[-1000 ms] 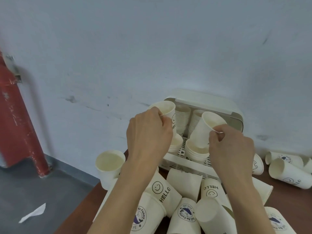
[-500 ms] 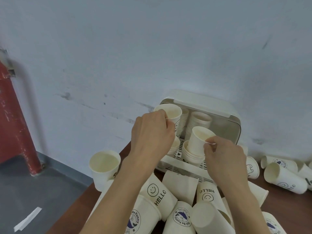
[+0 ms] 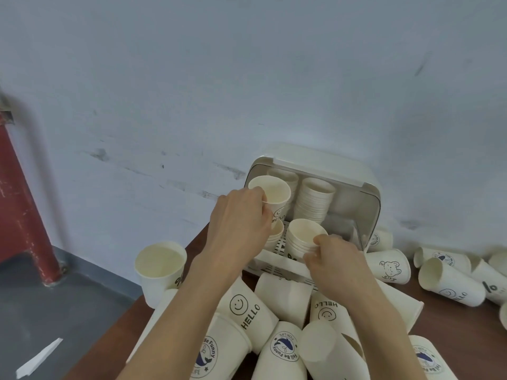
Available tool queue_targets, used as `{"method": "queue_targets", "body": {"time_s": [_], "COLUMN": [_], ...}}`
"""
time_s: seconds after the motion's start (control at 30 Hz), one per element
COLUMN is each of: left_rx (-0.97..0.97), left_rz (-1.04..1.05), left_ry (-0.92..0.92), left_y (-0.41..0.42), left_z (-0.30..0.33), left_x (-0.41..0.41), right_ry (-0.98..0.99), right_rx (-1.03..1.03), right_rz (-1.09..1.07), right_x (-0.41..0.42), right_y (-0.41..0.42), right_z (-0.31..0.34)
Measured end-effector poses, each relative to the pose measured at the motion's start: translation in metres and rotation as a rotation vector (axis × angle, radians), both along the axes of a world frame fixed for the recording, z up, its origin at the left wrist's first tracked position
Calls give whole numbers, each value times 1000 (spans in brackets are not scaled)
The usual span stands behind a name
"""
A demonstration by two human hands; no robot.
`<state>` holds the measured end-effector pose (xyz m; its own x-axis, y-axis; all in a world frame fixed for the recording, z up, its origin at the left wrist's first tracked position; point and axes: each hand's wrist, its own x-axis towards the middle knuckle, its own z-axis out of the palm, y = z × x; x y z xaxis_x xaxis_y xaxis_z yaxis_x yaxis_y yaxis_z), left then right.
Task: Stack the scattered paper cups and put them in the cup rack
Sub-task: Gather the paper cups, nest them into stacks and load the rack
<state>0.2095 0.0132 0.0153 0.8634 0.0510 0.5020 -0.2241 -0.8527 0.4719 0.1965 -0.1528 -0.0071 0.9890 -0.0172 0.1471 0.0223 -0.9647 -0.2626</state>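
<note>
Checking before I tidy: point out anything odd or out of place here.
Loose cups lie tipped on the table before the rack, unstacked. A paper scrap lies on the floor. No visible damage or spill.

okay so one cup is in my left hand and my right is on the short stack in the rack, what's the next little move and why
Probably lower the cup in your left hand into the short stack that your right hand pinches at the rim. The cup is upright, mouth up, held just left of and above that stack, and the stack's top cup is open, so it should nest straight in.
</note>
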Motion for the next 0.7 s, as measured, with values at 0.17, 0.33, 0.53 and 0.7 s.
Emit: {"method": "queue_targets", "body": {"time_s": [0.17,0.33,0.53,0.7], "left_rx": [25,150,219,257], "left_rz": [-11,10,48,40], "left_ry": [-6,28,28,58], "left_y": [0,-2,-4,-2], "left_z": [-5,-10,-16,-25], "left_x": [2,7,8,15], "right_ry": [30,28,-9,-52], "right_rx": [-75,-86,-28,-9], "right_rz": [32,55,57,65], "right_x": [0,-1,2,1], "right_y": [0,0,-2,-4], "right_z": [-1,-2,-3,-3]}}
